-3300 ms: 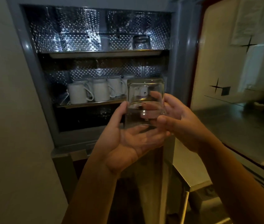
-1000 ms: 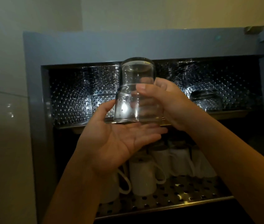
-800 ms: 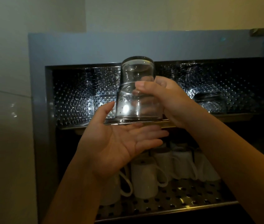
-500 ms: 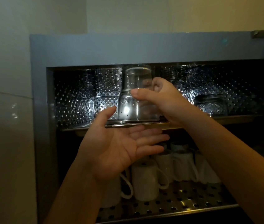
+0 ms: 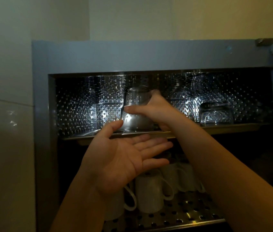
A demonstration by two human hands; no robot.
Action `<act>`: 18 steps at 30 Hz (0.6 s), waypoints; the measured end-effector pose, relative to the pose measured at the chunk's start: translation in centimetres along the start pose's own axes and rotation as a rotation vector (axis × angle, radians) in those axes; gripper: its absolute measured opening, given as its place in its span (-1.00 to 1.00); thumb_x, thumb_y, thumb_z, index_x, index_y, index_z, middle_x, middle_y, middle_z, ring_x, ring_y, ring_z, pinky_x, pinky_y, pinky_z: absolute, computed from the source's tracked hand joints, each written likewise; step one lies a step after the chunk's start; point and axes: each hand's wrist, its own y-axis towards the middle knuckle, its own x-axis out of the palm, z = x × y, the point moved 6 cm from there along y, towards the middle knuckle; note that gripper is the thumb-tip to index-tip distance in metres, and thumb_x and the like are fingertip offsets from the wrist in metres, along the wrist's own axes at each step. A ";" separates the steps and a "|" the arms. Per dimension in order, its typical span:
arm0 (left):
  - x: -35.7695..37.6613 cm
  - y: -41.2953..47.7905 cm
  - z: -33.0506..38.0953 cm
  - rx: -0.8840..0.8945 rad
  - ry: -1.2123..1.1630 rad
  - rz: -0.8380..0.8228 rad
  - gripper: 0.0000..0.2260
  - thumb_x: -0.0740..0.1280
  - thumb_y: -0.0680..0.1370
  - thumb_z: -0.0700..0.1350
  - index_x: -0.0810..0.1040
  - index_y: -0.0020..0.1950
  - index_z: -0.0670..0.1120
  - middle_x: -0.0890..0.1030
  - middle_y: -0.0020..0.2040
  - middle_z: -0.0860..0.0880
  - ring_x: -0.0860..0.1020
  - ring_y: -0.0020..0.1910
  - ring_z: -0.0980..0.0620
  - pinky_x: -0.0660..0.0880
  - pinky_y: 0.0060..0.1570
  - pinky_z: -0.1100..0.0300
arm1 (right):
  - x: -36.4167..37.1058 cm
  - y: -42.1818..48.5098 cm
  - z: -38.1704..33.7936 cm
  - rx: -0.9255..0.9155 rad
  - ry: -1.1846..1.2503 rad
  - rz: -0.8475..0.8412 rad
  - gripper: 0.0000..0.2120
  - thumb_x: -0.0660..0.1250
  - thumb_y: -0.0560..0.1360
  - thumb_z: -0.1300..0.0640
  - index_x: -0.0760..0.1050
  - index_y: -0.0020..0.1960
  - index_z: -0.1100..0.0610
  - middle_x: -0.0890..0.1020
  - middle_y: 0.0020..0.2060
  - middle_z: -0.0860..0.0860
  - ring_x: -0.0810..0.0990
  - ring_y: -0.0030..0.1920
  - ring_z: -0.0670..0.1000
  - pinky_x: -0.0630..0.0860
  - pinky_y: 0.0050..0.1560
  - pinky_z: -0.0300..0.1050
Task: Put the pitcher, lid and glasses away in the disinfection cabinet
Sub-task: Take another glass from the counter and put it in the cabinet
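Observation:
My right hand [image 5: 154,109] grips a clear glass [image 5: 136,104], upside down, inside the top compartment of the grey disinfection cabinet [image 5: 132,56]. The glass's rim is at the front of the top metal shelf [image 5: 216,127]; I cannot tell whether it touches. My left hand [image 5: 124,158] hovers flat, palm up, just below the shelf edge and holds nothing. Another upturned glass [image 5: 216,113] stands at the right of the same shelf. The pitcher and the lid are not in view.
Several white mugs [image 5: 150,191] stand upside down on the perforated lower shelf [image 5: 191,216]. The cabinet's inner walls are dimpled shiny metal. A pale wall [image 5: 6,131] borders the cabinet on the left. The shelf left of the held glass is bare.
My right hand has carried the glass up, then forward and down into the top compartment. My left hand has come off the glass and stays open below the shelf edge.

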 end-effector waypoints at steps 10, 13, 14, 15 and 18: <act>-0.7 -0.2 -0.1 -0.006 -0.027 0.013 -0.34 0.16 0.43 0.07 0.28 0.33 -0.41 0.50 0.15 -0.45 0.52 0.07 -0.37 0.44 -0.16 -0.33 | 1.6 1.1 1.2 0.116 -0.094 -0.107 0.14 0.57 0.26 0.07 -0.19 0.52 0.15 0.23 0.45 0.15 0.31 0.38 0.20 0.35 0.33 0.08; -0.8 -0.2 -0.1 -0.018 -0.042 0.008 -0.36 0.22 0.46 0.07 0.29 0.33 -0.40 0.50 0.15 -0.46 0.52 0.07 -0.38 0.43 -0.16 -0.34 | 1.7 1.1 1.3 0.140 -0.163 -0.123 0.09 0.55 0.28 0.05 -0.12 0.51 0.19 0.25 0.44 0.15 0.32 0.37 0.19 0.37 0.31 0.04; -0.9 -0.2 -0.1 -0.021 -0.048 0.007 -0.36 0.26 0.45 0.06 0.28 0.33 -0.40 0.49 0.15 -0.46 0.52 0.08 -0.39 0.43 -0.16 -0.35 | 1.7 1.2 1.3 0.142 -0.172 -0.122 0.08 0.55 0.28 0.05 -0.12 0.51 0.20 0.25 0.44 0.15 0.32 0.37 0.19 0.37 0.30 0.04; -0.9 -0.2 -0.2 -0.023 -0.055 0.005 -0.35 0.27 0.45 0.05 0.27 0.34 -0.40 0.49 0.16 -0.47 0.51 0.08 -0.39 0.42 -0.16 -0.35 | 1.7 1.1 1.2 0.144 -0.178 -0.121 0.09 0.55 0.28 0.05 -0.12 0.51 0.20 0.25 0.44 0.15 0.31 0.37 0.19 0.38 0.30 0.04; -1.1 -0.2 -0.1 -0.010 -0.053 0.022 -0.34 0.20 0.44 0.07 0.26 0.34 -0.41 0.50 0.14 -0.47 0.52 0.06 -0.37 0.42 -0.18 -0.34 | 1.7 1.1 1.2 0.142 -0.196 -0.120 0.09 0.54 0.29 0.05 -0.15 0.51 0.21 0.21 0.46 0.15 0.27 0.40 0.18 0.35 0.32 0.01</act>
